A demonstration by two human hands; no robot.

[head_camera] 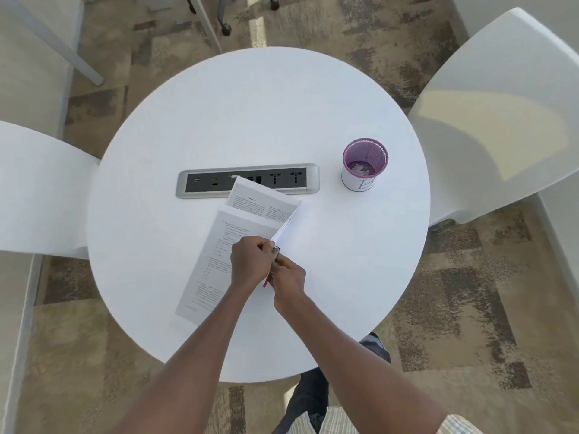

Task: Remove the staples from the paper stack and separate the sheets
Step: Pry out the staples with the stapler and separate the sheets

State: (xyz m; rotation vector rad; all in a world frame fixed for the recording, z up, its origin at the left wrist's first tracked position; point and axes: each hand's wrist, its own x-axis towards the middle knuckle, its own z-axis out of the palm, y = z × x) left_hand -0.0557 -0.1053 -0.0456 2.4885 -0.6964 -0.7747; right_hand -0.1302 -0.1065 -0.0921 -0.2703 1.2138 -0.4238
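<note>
Near the middle of the round white tabletop [188, 120], the left hand [250, 261] has its grip closed on the near corner of the paper stack [213, 264], one sheet [286, 225] lifted. The right hand [289, 278], touching the left, grips a small red-tipped tool [266, 281] at that corner. A purple mesh cup [363, 166] stands far right.

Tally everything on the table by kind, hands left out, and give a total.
Paper groups: 2, a flat sheet and a lifted stack
Mesh cup: 1
Socket panel: 1
Small tool at the stack's corner: 1, kind unclear
Total: 5
</note>
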